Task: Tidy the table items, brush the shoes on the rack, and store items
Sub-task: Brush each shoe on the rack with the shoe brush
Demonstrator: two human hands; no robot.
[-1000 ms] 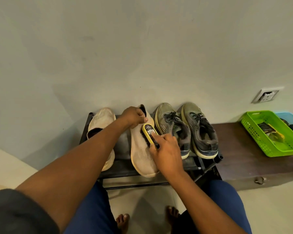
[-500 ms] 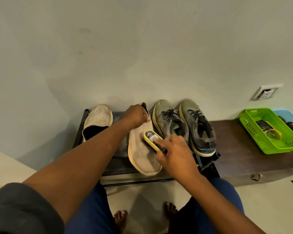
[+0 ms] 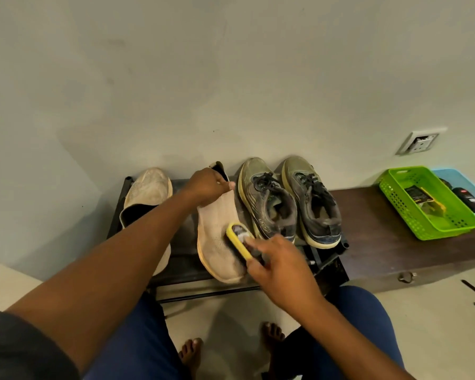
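Observation:
A black shoe rack [image 3: 185, 263] stands against the wall with two cream slip-on shoes and a pair of grey laced sneakers [image 3: 291, 201] on top. My left hand [image 3: 207, 185] grips the heel end of the right-hand cream shoe [image 3: 217, 239]. My right hand [image 3: 281, 267] holds a yellow shoe brush [image 3: 237, 239], which is pressed on that shoe's toe half. The other cream shoe [image 3: 148, 192] lies further left, partly hidden by my left forearm.
A dark wooden bench [image 3: 381, 234] runs to the right of the rack and carries a green basket [image 3: 428, 204] and a blue basket [image 3: 464, 187] with small items inside. A wall socket [image 3: 420, 142] sits above them. My bare feet stand on the floor before the rack.
My right hand has drawn the brush down the cream shoe from near its heel opening toward the toe. My left hand keeps its hold on the heel.

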